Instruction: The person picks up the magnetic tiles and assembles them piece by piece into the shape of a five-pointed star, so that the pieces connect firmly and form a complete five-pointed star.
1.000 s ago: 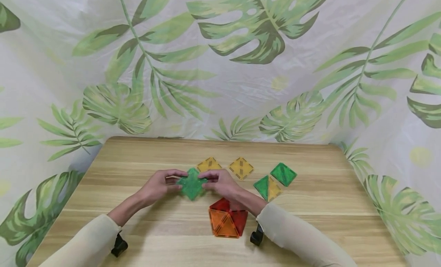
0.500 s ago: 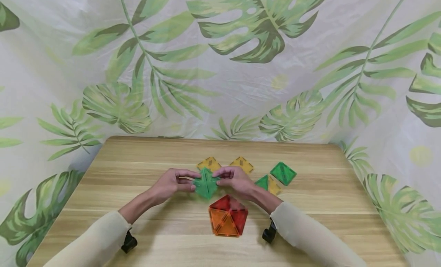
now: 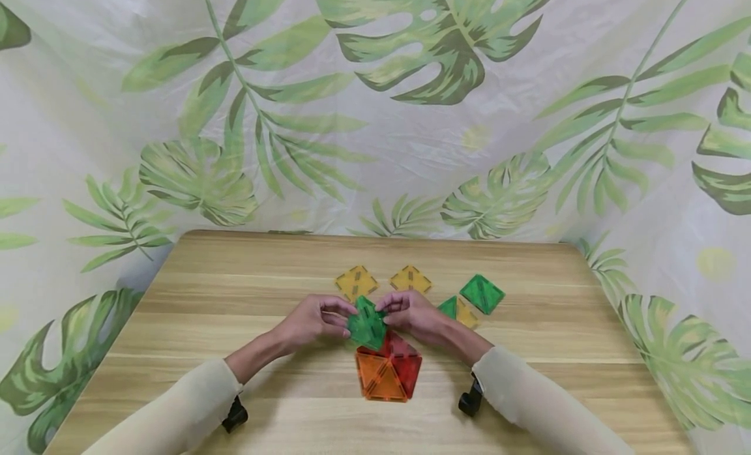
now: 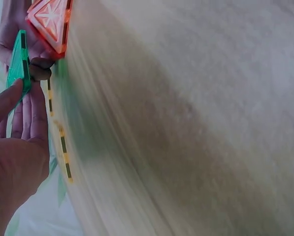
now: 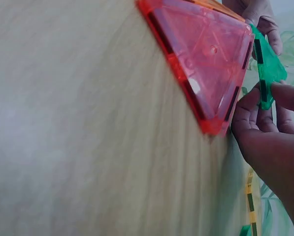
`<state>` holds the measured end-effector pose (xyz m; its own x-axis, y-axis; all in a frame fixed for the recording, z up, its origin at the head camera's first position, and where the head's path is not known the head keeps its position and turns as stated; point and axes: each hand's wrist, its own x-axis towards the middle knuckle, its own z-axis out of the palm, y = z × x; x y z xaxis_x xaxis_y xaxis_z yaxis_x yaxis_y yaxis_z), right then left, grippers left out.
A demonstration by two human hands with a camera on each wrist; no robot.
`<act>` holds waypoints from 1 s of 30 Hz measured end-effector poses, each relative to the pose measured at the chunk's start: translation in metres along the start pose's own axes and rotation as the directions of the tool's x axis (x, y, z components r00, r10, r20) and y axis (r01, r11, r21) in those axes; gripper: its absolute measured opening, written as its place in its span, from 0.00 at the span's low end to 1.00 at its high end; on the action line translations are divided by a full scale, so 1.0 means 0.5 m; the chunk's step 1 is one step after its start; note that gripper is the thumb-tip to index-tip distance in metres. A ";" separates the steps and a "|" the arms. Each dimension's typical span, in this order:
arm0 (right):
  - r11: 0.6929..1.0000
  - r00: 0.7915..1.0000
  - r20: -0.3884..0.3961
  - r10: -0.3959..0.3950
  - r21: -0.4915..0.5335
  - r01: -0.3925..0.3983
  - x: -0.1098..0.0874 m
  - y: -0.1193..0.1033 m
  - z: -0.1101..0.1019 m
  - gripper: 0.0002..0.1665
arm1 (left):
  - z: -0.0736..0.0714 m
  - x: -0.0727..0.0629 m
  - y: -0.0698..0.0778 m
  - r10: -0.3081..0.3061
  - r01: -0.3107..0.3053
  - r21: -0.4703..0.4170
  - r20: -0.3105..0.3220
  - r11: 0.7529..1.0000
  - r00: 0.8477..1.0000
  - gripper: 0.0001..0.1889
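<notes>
Both hands hold a green piece of joined triangular magnetic tiles (image 3: 367, 326) just above the far side of a low, peaked red and orange tile structure (image 3: 384, 380). My left hand (image 3: 313, 322) pinches its left corner; in the left wrist view the thumb lies against the green tile (image 4: 17, 66) with fingers behind. At the opposite corner, my right hand (image 3: 415, 315) has it between thumb and fingers. A translucent red triangle (image 5: 206, 59) of the structure fills much of the right wrist view beside the green tile (image 5: 270, 66). Whether green and red touch, I cannot tell.
Two yellow diamonds of paired tiles (image 3: 356, 282) (image 3: 411, 279) lie behind the hands. A green diamond (image 3: 482, 294) is to the right, near a green and yellow pair (image 3: 467, 315) partly covered by the right hand. Patterned cloth (image 3: 399, 161) hangs behind the wooden table (image 3: 235, 266).
Both hands have carried the green piece rightward and a little nearer, from left of the red and orange structure to its far edge. The piece now tilts. The structure has stayed in place.
</notes>
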<state>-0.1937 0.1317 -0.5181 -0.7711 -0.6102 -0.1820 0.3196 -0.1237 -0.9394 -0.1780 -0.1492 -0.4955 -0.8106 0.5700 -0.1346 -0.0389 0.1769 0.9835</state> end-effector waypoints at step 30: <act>0.762 0.985 0.009 -0.174 -0.632 0.141 -0.042 0.001 0.006 0.16 | 0.019 0.003 -0.015 0.133 -0.141 0.210 0.055 0.968 0.990 0.15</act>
<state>-0.1758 0.1420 -0.5140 -0.8102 -0.5860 -0.0127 -0.2131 0.3147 -0.9250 -0.1733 -0.1421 -0.5042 -0.7753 0.6315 -0.0092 0.1995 0.2586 0.9452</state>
